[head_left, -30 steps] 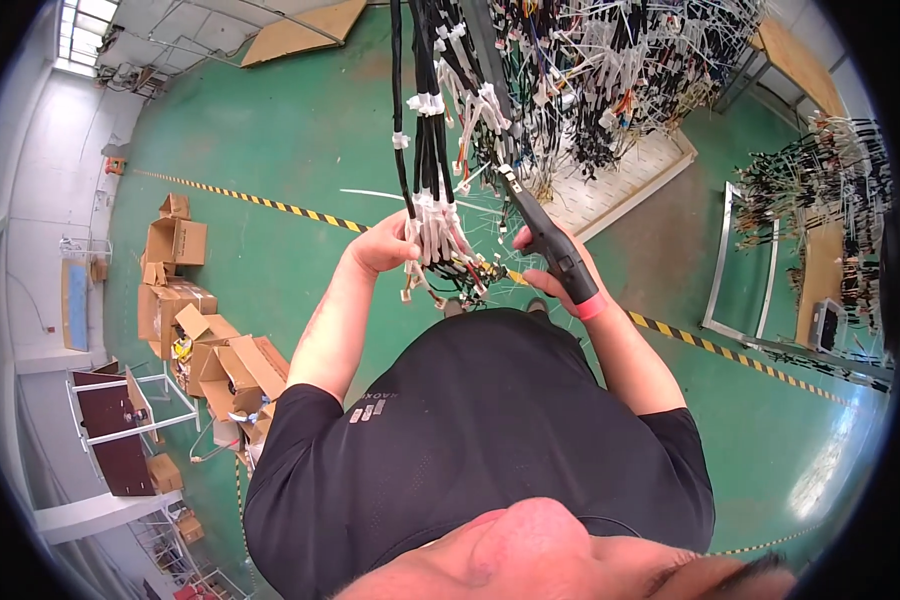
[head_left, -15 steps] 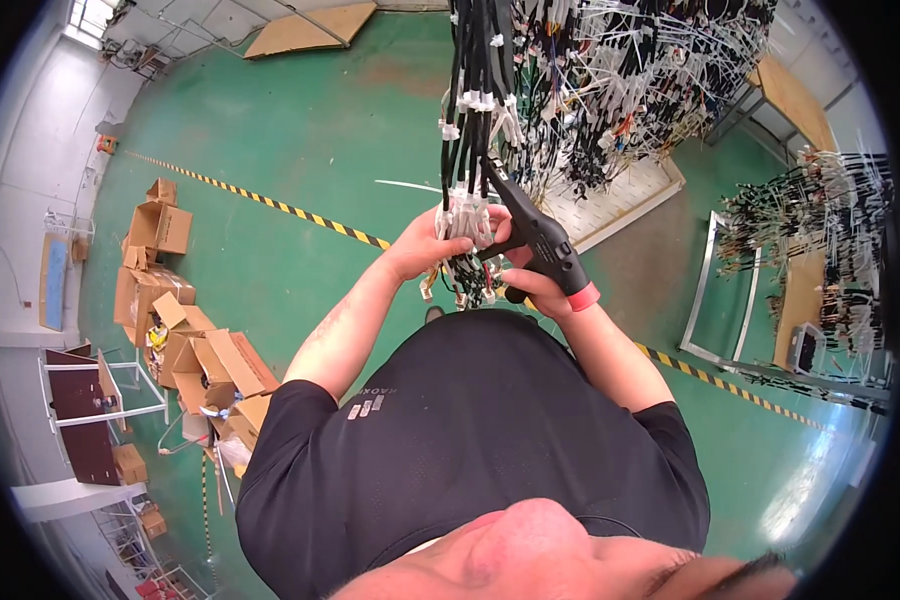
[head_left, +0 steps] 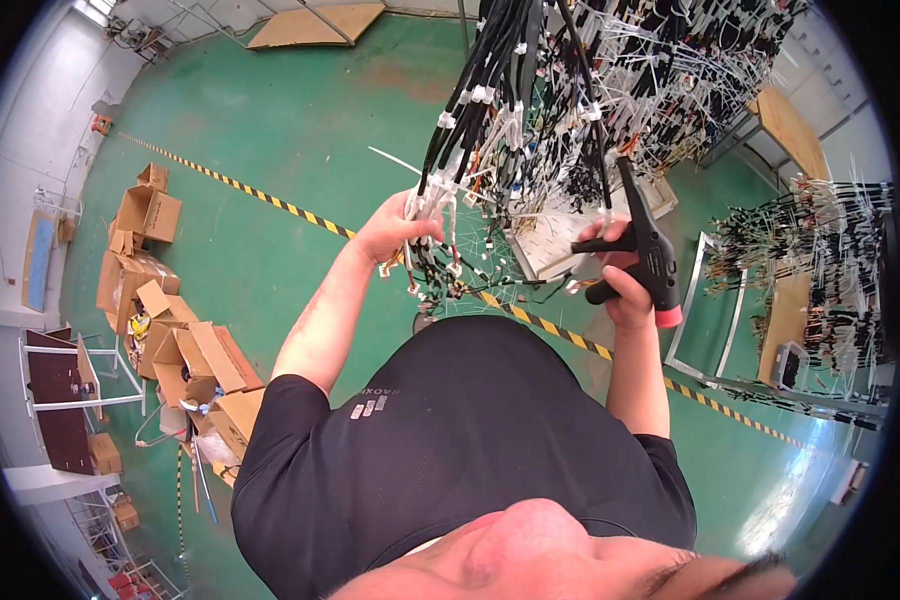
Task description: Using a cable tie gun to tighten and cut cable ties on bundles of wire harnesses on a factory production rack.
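Note:
My left hand [head_left: 388,232] is closed around a hanging bundle of black wire harnesses [head_left: 470,110], at their white connectors and ties. Loose wire ends with small plugs dangle below it. Off to the right, my right hand [head_left: 620,275] grips a black cable tie gun [head_left: 652,255] with a red end, its nose pointing up. A single black harness strand [head_left: 595,130] comes down to the fingers of that hand; whether they pinch it I cannot tell. A white cable tie tail [head_left: 395,160] sticks out left of the bundle.
A dense mass of hanging harnesses [head_left: 660,70] fills the upper right, above a pale board [head_left: 550,250]. More harnesses [head_left: 820,240] hang at far right beside a metal frame [head_left: 715,370]. Open cardboard boxes [head_left: 210,355] stand on the green floor at left. Yellow-black tape [head_left: 260,195] crosses the floor.
My right hand has moved right with the cable tie gun, away from the bundle, and one strand now stands apart from it. My left hand has shifted slightly left with the bundle.

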`<action>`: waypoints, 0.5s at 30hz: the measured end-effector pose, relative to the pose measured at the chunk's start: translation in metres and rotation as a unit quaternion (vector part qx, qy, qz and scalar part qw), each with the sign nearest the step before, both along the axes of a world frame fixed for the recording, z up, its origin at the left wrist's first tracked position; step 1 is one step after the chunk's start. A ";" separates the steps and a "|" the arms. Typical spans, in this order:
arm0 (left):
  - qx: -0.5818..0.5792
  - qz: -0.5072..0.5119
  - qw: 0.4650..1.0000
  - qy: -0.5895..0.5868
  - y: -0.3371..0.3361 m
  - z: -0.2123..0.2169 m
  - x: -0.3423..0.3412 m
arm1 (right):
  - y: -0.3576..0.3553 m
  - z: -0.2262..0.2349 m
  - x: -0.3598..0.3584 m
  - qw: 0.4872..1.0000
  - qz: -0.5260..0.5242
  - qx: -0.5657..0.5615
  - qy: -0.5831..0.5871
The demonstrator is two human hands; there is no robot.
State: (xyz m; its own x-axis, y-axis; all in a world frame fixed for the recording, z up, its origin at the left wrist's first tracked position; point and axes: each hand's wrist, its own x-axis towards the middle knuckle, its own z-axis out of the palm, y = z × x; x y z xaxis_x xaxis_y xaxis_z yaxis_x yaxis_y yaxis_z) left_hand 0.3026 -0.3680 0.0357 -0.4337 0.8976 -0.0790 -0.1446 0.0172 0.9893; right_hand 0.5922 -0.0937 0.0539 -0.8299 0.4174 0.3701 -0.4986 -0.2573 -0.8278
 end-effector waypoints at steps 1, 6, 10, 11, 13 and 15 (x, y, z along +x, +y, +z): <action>-0.007 -0.019 1.000 0.008 -0.002 0.001 -0.003 | 0.001 0.005 0.002 0.998 -0.044 0.053 -0.004; -0.008 -0.022 0.999 -0.027 0.008 -0.005 0.022 | -0.041 -0.012 -0.019 0.978 -0.082 0.175 -0.073; 0.019 -0.014 0.999 -0.031 0.018 -0.013 0.032 | -0.070 -0.001 -0.036 0.994 -0.030 0.094 -0.041; 0.021 0.005 0.999 -0.036 0.019 -0.013 0.033 | -0.070 -0.004 -0.036 0.994 -0.030 0.095 -0.044; 0.026 -0.057 0.996 -0.068 0.018 -0.005 0.031 | -0.071 -0.008 -0.038 0.996 -0.007 0.064 -0.067; 0.046 -0.118 0.987 -0.097 0.020 -0.002 0.033 | -0.079 -0.008 -0.041 0.998 0.003 0.030 -0.049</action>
